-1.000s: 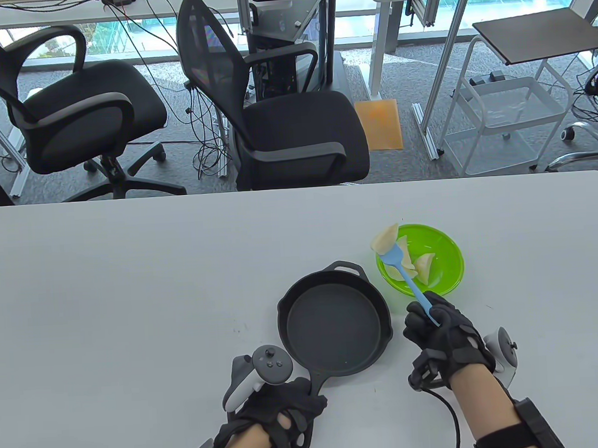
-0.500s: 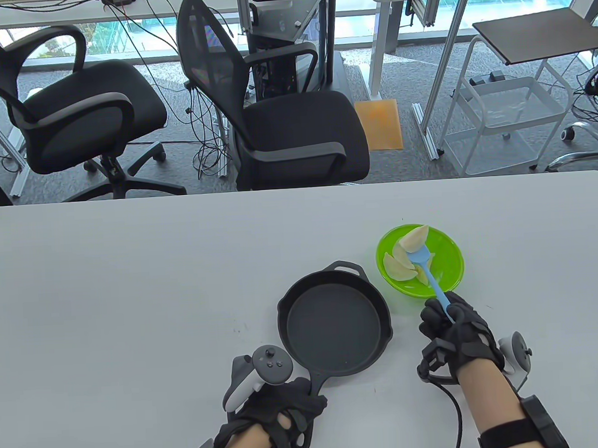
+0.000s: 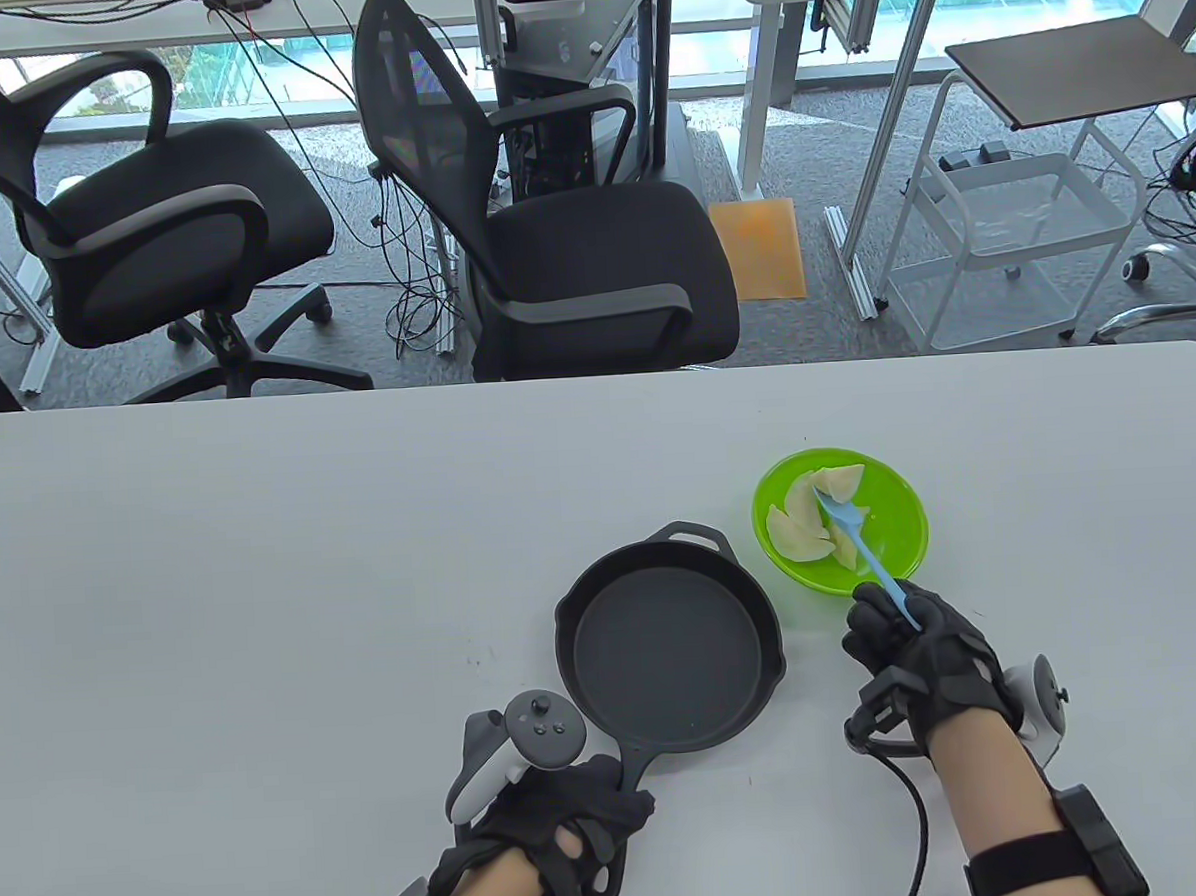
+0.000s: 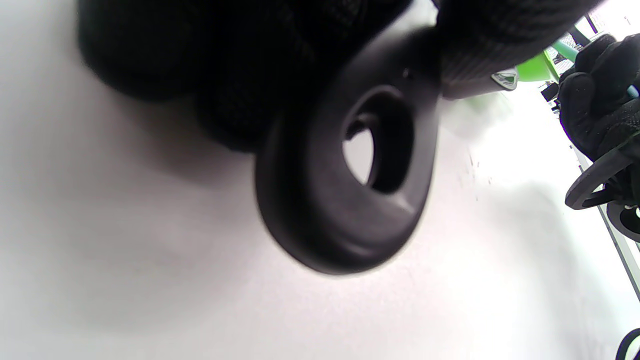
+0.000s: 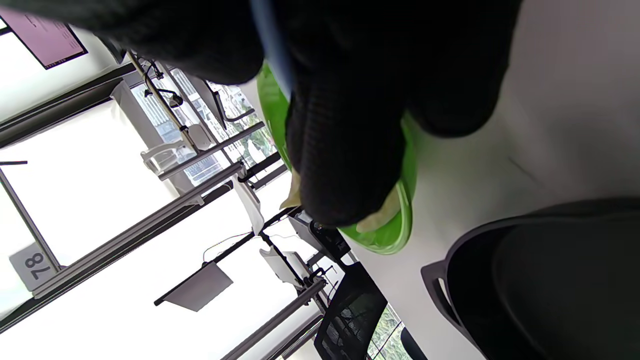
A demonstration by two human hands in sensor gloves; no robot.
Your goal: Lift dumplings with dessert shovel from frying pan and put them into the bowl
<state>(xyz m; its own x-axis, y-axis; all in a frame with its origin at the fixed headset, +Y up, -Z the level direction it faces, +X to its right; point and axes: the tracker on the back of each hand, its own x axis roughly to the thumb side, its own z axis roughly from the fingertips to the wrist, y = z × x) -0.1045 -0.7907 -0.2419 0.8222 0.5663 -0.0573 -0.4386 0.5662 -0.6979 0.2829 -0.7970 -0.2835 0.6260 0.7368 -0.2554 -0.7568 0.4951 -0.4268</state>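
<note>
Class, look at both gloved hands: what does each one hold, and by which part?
Left hand grips the frying pan by its handle end. Right hand grips the dessert shovel by its handle.

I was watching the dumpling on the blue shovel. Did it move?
Yes. The dumpling was above the green bowl's far-left rim; now it lies inside the bowl, with the blue shovel over the other dumplings.

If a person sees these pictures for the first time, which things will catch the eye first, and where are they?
The bright green bowl stands out on the pale table, right of centre, with pale dumplings lying in it. The right hand holds a blue shovel whose blade reaches into the bowl among them. Left of the bowl sits an empty black pan, its handle gripped by the left hand near the bottom edge.
</note>
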